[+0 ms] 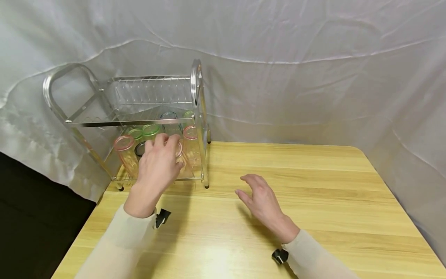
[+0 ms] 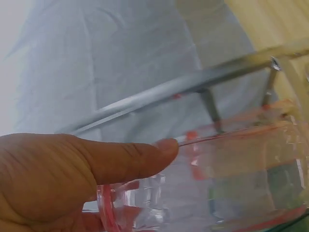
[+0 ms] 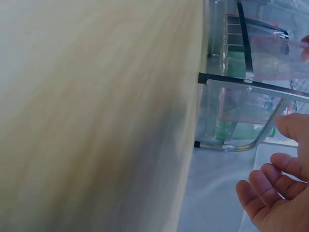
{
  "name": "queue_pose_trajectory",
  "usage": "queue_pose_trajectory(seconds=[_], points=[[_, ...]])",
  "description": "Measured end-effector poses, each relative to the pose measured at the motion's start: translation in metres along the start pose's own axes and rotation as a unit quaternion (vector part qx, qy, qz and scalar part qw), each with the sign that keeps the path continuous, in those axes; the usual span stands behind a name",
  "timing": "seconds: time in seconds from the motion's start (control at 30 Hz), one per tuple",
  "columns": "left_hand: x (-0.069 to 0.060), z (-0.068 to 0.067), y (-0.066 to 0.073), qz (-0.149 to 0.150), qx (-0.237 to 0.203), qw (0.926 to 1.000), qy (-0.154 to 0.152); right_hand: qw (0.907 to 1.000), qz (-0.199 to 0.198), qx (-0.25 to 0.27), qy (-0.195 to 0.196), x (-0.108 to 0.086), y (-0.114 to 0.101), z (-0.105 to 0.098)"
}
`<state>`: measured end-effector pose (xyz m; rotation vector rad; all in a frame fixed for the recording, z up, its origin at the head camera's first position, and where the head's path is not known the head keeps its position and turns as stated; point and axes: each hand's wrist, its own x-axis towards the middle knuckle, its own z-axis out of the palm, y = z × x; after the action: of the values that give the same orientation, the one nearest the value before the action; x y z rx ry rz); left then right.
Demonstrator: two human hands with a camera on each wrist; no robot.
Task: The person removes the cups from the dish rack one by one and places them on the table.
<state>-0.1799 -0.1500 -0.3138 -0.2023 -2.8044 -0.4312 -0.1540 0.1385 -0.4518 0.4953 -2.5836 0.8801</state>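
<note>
My left hand reaches in at the front of the metal rack's lower shelf and grips a clear pink-tinted glass. From the left wrist, the thumb lies along the side of this glass, near its pink rim, and the fingers are mostly hidden. Beside the hand stand another pink glass on the left and one more pink glass on the right. Partly covered by the hand is a dark-rimmed glass. My right hand hovers over the table with relaxed fingers, holding nothing.
The two-tier metal rack stands at the table's back left. Green-rimmed glasses and a blue-rimmed glass sit deeper on its lower shelf. A grey curtain hangs behind the wooden table.
</note>
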Motion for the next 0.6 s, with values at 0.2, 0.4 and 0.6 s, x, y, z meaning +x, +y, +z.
queue_pose_trajectory(seconds=[0.2,0.4,0.6], points=[[-0.018,-0.016,0.011,-0.01,-0.022,0.9996,-0.017,0.9996,0.017,0.021,-0.004,0.006,-0.005,0.0],[-0.028,-0.022,0.018,-0.015,-0.058,0.9957,-0.07,0.9976,0.037,0.051,-0.027,0.012,-0.009,0.0],[-0.03,-0.02,0.017,-0.022,-0.106,0.9851,-0.134,0.9907,0.074,0.106,-0.042,0.017,-0.01,-0.004]])
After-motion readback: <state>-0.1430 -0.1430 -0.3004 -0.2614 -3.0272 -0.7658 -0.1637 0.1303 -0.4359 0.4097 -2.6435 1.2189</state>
